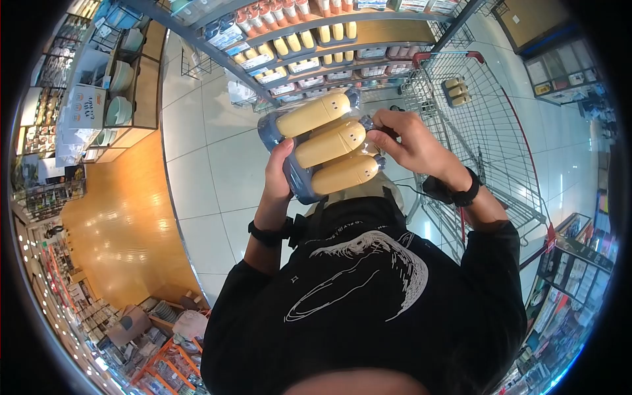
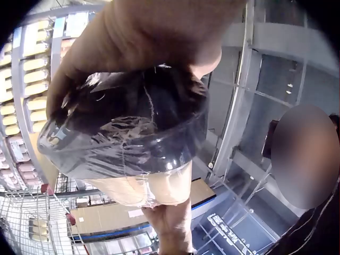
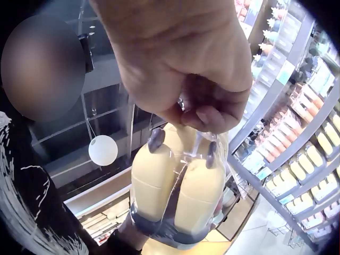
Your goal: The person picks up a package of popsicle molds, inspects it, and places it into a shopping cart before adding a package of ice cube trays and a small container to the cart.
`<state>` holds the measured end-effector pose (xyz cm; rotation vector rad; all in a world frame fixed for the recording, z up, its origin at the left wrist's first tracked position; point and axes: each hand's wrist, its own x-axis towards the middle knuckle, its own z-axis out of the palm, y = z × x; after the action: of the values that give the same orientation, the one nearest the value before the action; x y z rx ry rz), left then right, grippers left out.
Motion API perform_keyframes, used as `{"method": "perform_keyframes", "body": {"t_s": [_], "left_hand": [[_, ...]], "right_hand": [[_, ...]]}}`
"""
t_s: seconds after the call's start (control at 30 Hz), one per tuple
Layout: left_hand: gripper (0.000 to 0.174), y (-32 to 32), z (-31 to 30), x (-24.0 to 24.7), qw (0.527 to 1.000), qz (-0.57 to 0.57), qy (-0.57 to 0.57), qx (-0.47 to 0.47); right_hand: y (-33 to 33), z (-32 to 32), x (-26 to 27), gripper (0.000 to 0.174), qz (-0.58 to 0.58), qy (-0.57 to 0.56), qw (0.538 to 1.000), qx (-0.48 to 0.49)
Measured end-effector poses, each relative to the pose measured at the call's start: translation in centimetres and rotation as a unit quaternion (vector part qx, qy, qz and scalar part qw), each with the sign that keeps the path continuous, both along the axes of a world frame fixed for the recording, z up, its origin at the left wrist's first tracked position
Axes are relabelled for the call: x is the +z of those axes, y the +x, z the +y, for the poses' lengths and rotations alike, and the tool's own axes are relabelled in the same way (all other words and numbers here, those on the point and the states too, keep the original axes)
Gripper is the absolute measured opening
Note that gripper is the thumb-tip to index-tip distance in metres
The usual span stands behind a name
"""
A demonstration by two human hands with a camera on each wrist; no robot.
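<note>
A clear-wrapped pack of yellow bottles [image 1: 330, 143] lies tilted in front of my chest. Its bottles have small printed faces and dark stem-like tops, and their bases sit in a dark grey tray [image 2: 175, 143]. My left hand [image 1: 279, 170] grips the tray end, thumb on the near side, the other fingers hidden underneath. At the opposite end, my right hand [image 1: 416, 141] has its thumb and fingers curled together at the top of a bottle. The right wrist view shows those fingertips [image 3: 204, 118] pinching there, just above two dark tops; whether they hold wrap or cap, I cannot tell.
A wire shopping cart [image 1: 500, 131] stands ahead to the right, with a similar yellow pack [image 1: 455, 92] in it. Shelves [image 1: 316, 62] of yellow and pink bottles rise beyond my hands. A display with bowls [image 1: 120, 110] is at left, over tiled floor [image 1: 197, 191].
</note>
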<state>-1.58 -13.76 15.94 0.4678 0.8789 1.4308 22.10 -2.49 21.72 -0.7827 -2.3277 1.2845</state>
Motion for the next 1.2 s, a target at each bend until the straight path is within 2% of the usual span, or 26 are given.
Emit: {"method": "perform_keyframes", "body": {"t_s": [0.07, 0.2, 0.47, 0.6, 0.67, 1.0, 1.2], "left_hand": [[0.051, 0.3, -0.1, 0.2, 1.000, 0.005, 0.005, -0.008], [0.049, 0.3, -0.4, 0.3, 1.000, -0.009, 0.018, -0.009], [0.050, 0.9, -0.5, -0.1, 0.999, -0.021, 0.008, -0.034], [0.050, 1.0, -0.5, -0.2, 0.999, -0.019, 0.019, -0.040], [0.050, 1.0, -0.6, -0.3, 0.999, -0.016, 0.028, -0.042], [0.048, 1.2, -0.7, 0.1, 0.998, -0.041, 0.019, -0.051], [0.044, 0.9, -0.5, -0.3, 0.997, -0.037, -0.006, -0.062]], "right_hand": [[0.0, -0.2, -0.1, 0.018, 0.032, 0.077, 0.997, -0.003], [0.3, -0.6, -0.4, 0.015, 0.040, 0.128, 0.991, 0.000], [1.6, -0.4, 1.0, 0.029, -0.068, 0.182, 0.979, 0.068], [1.3, -0.9, 0.7, 0.029, -0.041, 0.149, 0.987, 0.036], [1.3, -1.0, 0.6, 0.026, -0.010, 0.068, 0.997, 0.034], [2.1, -0.6, 0.8, 0.016, -0.023, 0.108, 0.991, 0.072], [2.5, -0.2, 1.4, 0.012, 0.006, 0.040, 0.995, 0.096]]}}
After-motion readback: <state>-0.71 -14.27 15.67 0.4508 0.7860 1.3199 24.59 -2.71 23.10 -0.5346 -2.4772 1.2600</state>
